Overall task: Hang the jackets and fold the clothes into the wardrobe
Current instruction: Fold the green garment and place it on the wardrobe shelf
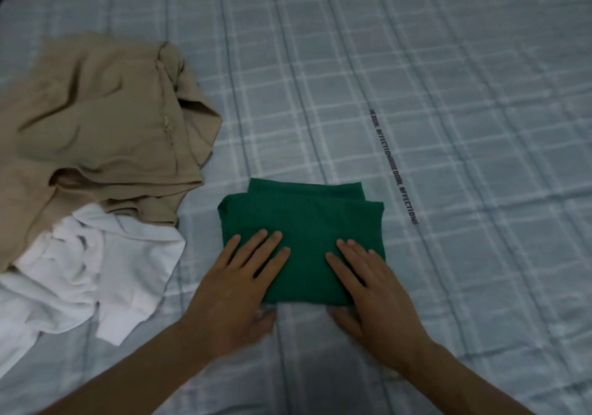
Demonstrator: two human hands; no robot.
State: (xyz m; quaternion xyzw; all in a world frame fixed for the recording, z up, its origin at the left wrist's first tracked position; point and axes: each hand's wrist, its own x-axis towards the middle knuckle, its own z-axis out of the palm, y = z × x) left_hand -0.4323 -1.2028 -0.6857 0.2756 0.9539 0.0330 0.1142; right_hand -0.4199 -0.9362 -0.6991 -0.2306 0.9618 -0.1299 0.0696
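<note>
Left hand (237,286) and right hand (374,289) lie flat on the folded green shirt (304,219), fingers (272,245) slightly spread. A careless lift probably lets those loose layers slide apart.

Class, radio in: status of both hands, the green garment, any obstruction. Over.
Left hand, right hand flat on folded green garment. Beige garment, white garment apart, to its left. Nothing blocking.

L forearm (144,360) & R forearm (474,379) are showing bare right to the frame edge. L grip (238,281) & R grip (373,286) are going bare too, w/ short, plain nails.
</note>
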